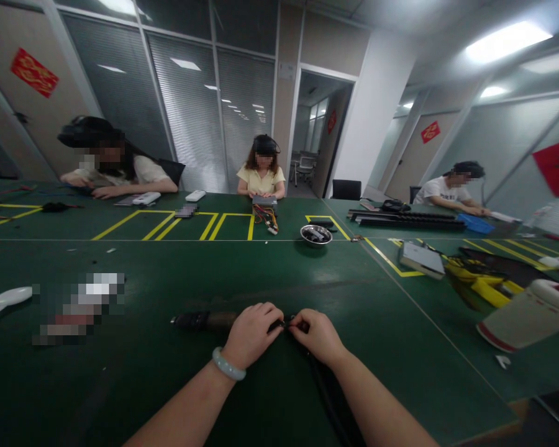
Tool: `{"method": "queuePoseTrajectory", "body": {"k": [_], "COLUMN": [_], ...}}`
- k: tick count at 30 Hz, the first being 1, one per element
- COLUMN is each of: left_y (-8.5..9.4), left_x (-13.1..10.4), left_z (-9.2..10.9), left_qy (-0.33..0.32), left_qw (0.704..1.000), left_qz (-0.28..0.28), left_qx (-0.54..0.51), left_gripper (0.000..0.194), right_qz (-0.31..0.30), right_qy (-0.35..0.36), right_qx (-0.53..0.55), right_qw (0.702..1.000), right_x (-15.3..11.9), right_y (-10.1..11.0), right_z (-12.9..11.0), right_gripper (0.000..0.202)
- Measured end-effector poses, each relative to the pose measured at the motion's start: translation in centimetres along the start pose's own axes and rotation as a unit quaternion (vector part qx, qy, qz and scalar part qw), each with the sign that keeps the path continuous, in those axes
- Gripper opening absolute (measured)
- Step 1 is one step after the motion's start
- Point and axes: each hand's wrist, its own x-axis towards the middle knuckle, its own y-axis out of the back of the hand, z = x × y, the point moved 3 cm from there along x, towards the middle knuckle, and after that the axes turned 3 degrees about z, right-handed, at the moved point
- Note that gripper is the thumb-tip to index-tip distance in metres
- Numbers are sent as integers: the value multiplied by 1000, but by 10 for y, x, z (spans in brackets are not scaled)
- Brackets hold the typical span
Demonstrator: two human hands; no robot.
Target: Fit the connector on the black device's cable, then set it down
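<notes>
A dark tool with a brown band lies near the middle of the green surface, toward the near edge, its metal tip pointing to the left edge. The left hand covers its other end, fingers curled round it; a pale bracelet circles that wrist. Just beside it, the fingers of the right hand are pinched together on the end of a black hose, which runs down toward the near edge. The small dark parts between the two hands are too small to make out.

Beyond the hands, toward the far edge, stands a metal bowl holding small dark and pale pieces. Toward the left edge lie a white spoon-like object and a blurred item. Toward the right edge are a pale tub with red bands, a yellow-and-black bundle and a silver-grey box. Along the far edge, one person sits behind a metal box with coloured wires.
</notes>
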Motion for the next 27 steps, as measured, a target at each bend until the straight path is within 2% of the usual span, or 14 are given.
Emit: {"method": "queuePoseTrajectory", "body": {"k": [10,21,27], "left_y": [4,2,2], "left_x": [1,3,4], "left_z": [3,2,1], "left_qy": [-17,-15,22], "left_qw": [1000,999,999], "left_qz": [9,14,15], "left_qx": [-24,-38,-41], "left_gripper": [11,20,17], "right_qz": [-2,-5,-8], "right_qy": [4,7,8], "right_qx": [22,30,31], "right_qw": [1000,1000,999], "right_x": [2,7,6], "right_y": [0,-1,-1], "right_z": [2,4,5], "right_gripper": [4,3,4]}}
